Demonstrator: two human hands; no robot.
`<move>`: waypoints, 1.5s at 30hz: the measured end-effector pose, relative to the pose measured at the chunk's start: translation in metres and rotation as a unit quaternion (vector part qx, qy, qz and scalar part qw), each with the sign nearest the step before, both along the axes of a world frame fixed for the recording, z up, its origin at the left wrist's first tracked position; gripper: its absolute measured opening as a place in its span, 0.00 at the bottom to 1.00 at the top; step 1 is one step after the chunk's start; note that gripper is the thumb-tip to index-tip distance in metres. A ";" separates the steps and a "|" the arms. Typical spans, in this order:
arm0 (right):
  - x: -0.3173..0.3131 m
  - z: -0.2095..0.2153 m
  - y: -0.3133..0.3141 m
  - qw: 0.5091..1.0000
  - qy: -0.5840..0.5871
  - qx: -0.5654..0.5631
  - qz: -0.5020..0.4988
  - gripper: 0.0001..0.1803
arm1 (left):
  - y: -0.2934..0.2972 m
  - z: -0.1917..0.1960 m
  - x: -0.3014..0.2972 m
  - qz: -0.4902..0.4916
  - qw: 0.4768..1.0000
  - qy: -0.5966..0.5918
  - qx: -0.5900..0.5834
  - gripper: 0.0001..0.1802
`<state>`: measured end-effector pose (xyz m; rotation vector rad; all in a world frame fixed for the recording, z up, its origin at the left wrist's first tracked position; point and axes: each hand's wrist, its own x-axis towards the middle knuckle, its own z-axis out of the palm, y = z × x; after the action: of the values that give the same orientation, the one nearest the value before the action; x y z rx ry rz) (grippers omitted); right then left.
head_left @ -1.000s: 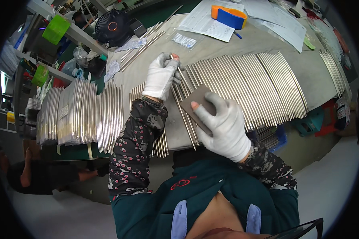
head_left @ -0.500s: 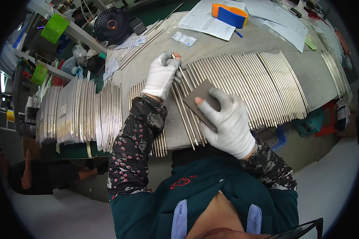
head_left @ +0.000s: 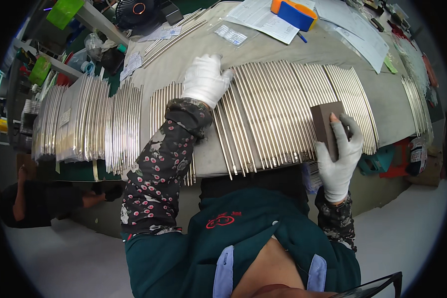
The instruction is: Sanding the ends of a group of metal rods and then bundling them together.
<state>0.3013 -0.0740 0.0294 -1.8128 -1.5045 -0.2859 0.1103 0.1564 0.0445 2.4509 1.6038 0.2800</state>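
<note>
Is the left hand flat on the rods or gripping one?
Flat: left hand lies palm-down, fingers spread, across the metal rods, none lifted.

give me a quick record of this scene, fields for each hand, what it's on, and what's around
left hand: gloved left hand flat on the metal rods
right hand: gloved right hand grips a brown block against the rods
surface: grey table
far side: papers, orange and blue tray, black fan
left: more rod stacks

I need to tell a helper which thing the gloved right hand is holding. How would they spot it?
Find the grey table covered in rows of shiny metal strips. At their right end, the right hand grips a dark brown block, the only matt, dark thing among them.
</note>
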 end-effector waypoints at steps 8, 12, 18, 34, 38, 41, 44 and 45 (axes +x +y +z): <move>0.024 -0.011 -0.038 0.999 0.014 -0.008 -0.033 0.32 | -0.068 -0.014 -0.072 -0.317 0.938 0.139 0.013 0.48; 0.021 -0.009 -0.033 0.999 0.029 -0.022 -0.030 0.32 | -0.099 -0.025 -0.053 -0.321 0.944 0.074 -0.002 0.51; 0.017 -0.008 -0.031 0.999 0.033 -0.010 -0.010 0.34 | -0.156 -0.028 -0.013 -0.454 0.889 -0.021 -0.061 0.47; 0.030 -0.008 -0.034 0.998 0.025 -0.016 -0.049 0.33 | -0.156 -0.029 0.003 -0.464 0.883 -0.073 0.026 0.30; 0.031 -0.011 -0.036 0.999 0.020 -0.012 -0.037 0.33 | -0.157 -0.031 0.004 -0.469 0.883 -0.010 -0.018 0.43; 0.033 -0.013 -0.039 0.999 0.026 -0.010 -0.040 0.32 | -0.158 -0.033 -0.004 -0.464 0.885 -0.017 -0.016 0.43; 0.035 -0.014 -0.040 0.999 0.025 -0.015 -0.045 0.32 | -0.159 -0.029 -0.010 -0.460 0.888 -0.003 -0.021 0.45; 0.035 -0.015 -0.040 0.999 0.025 -0.016 -0.044 0.32 | -0.159 -0.029 -0.011 -0.458 0.889 -0.002 -0.020 0.45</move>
<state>0.3363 -0.1145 0.0146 -1.9012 -1.4058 -0.2590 0.0991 -0.0024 0.0160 2.8249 0.3006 0.0838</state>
